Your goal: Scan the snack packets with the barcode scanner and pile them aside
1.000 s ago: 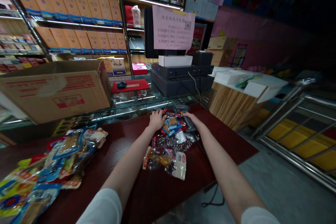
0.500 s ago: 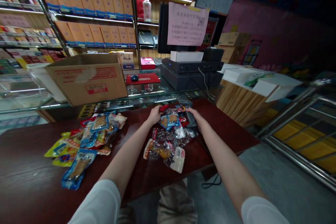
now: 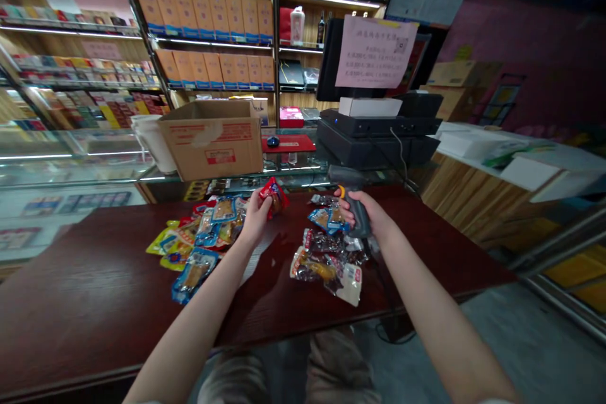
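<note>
Barcode scanner [image 3: 354,197] gripped in right hand [image 3: 365,212], red snack packet [image 3: 274,197] held in left hand [image 3: 254,219] above the table [image 3: 95,290]; pink notice [image 3: 376,52] beyond, print too small to read.

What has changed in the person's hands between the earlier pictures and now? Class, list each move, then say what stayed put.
The left hand has taken a red snack packet off the heap and lifted it. The right hand has raised a handheld barcode scanner off the dark red counter. The other snack packets and the cardboard box stayed put.
</note>
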Available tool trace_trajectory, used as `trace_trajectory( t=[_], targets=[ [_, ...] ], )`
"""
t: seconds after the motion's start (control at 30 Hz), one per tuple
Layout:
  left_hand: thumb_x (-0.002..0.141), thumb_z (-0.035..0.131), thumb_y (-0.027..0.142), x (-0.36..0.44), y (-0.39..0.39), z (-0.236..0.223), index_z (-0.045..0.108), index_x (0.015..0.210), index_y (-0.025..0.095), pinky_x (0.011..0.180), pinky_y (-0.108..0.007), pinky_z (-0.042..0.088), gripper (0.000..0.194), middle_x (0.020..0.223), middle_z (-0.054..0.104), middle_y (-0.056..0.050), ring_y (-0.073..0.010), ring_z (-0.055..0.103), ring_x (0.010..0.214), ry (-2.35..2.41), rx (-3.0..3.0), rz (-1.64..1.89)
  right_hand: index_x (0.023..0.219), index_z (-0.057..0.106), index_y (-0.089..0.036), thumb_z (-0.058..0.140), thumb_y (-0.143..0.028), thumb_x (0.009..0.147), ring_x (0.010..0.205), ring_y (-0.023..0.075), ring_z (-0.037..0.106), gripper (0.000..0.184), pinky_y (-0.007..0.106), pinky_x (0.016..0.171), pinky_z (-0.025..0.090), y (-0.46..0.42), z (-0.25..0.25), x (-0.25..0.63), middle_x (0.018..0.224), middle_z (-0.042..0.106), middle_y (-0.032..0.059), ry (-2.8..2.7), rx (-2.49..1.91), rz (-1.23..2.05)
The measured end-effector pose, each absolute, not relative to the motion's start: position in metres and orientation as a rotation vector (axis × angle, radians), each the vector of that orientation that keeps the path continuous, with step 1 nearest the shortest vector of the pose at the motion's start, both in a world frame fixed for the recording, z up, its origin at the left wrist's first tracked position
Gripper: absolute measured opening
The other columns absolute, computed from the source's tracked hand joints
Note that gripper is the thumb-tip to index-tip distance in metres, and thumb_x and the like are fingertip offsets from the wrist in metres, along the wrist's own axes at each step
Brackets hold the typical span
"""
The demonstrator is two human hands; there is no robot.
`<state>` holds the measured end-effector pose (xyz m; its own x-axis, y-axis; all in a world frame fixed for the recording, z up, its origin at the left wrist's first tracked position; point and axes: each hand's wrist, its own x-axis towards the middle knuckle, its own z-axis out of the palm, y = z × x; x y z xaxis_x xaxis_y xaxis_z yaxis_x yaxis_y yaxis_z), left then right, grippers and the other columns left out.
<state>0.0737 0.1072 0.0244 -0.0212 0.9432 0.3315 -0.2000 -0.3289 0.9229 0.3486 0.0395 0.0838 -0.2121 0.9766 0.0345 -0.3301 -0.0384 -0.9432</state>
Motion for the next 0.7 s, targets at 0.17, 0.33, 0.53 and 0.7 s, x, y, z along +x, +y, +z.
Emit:
trace_trajectory(
  t=[0.17,0.33,0.53,0.7],
  targets=[
    [0.081,0.06,0.035,0.044,0.1,0.016,0.054,0.105,0.021,0.079,-0.027,0.049,0.028,0.09,0.065,0.0,-0.0147,0.061,0.082,0.983,1.215,1.587,0.093,0.061,-0.017,0.068,-0.037,0.072,0.044,0.0069,0.041,0.03,0.022,0.038,0.029,0.061,0.066,0.294,0.067,0.053,-0.0026,-1.181,-0.79,1.653],
    [0.08,0.061,0.03,0.044,0.101,0.014,0.053,0.104,0.02,0.063,-0.024,0.049,0.027,0.082,0.062,0.002,-0.0121,0.058,0.068,0.988,0.977,1.545,0.092,0.059,-0.016,0.07,-0.036,0.072,0.043,0.0048,0.04,0.031,0.02,0.038,0.027,0.073,0.036,0.282,0.068,0.053,-0.0039,-1.131,-0.7,1.757],
    [0.073,0.073,0.027,0.049,0.092,0.022,0.06,0.097,0.016,0.064,-0.022,0.052,0.029,0.086,0.07,-0.002,-0.0125,0.066,0.072,0.677,0.682,1.356,0.093,0.058,-0.017,0.07,-0.032,0.075,0.044,0.0055,0.041,0.027,0.02,0.039,0.028,0.079,0.015,0.295,0.067,0.052,-0.004,-1.023,-0.719,1.76],
    [0.072,0.077,0.019,0.048,0.086,0.025,0.066,0.092,0.013,0.08,-0.026,0.054,0.023,0.086,0.074,-0.004,-0.0131,0.069,0.076,0.617,0.632,1.318,0.097,0.058,-0.017,0.069,-0.033,0.077,0.045,0.0055,0.041,0.028,0.02,0.04,0.029,0.079,0.012,0.298,0.07,0.052,-0.0037,-1.022,-0.72,1.771]
  ],
)
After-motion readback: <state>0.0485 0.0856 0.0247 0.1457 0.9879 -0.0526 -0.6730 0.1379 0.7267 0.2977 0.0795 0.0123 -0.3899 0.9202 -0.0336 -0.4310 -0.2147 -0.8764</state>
